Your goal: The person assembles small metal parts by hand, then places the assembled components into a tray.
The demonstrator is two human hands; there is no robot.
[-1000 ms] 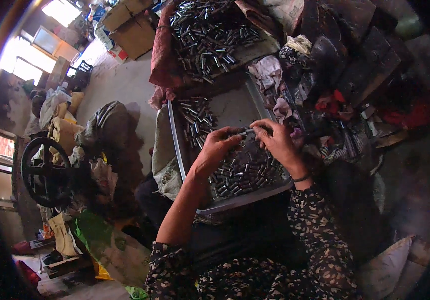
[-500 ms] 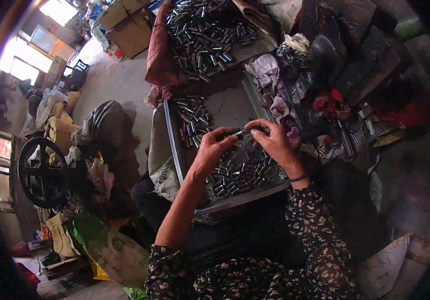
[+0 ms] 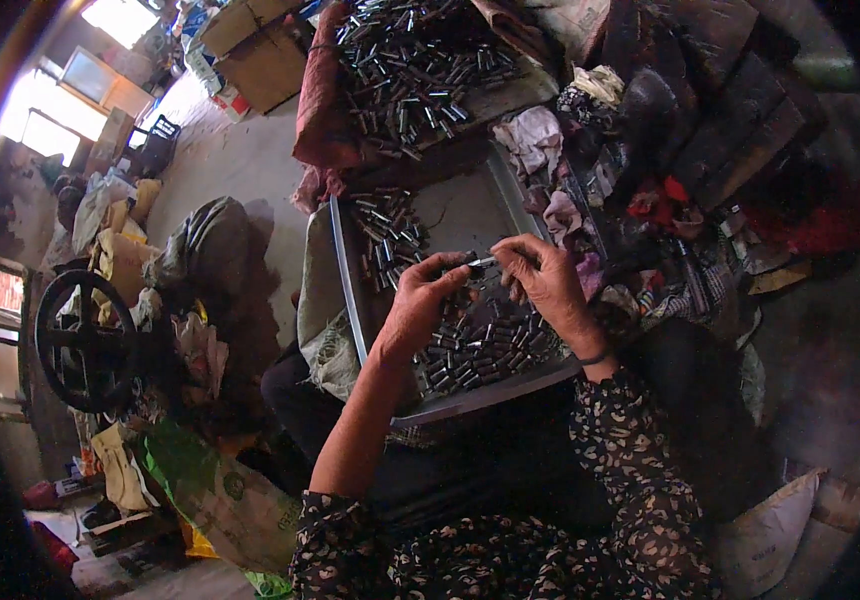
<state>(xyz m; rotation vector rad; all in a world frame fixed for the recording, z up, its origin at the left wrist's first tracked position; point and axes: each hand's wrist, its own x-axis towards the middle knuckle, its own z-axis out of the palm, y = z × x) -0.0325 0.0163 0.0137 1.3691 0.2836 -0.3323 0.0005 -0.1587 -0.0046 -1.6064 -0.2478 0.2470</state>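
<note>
Over a grey tray (image 3: 495, 398), my two hands meet fingertip to fingertip. A thin, shiny metal pin (image 3: 485, 262) spans the small gap between them. My left hand (image 3: 416, 308) is closed, thumb and forefinger pinching a small dark piece at the pin's left end. My right hand (image 3: 552, 288) pinches the pin's other end, its remaining fingers curled underneath. Whether pin and dark piece are joined I cannot make out. Beneath my hands lies a heap of short dark metal cylinders (image 3: 480, 352). Longer, shinier metal pieces (image 3: 387, 232) lie along the tray's left side.
Beyond the tray, a large pile of metal pins (image 3: 420, 75) lies beside a rolled reddish cloth (image 3: 318, 100). Rags (image 3: 533, 140) crowd the tray's right side. To the left stand a black handwheel (image 3: 86, 340) and a dark sack (image 3: 208, 245). A cardboard box (image 3: 262, 68) sits farther back.
My right fingertips have shifted slightly up and curled more. The shiny pin now shows more plainly between both hands. My left hand has hardly moved.
</note>
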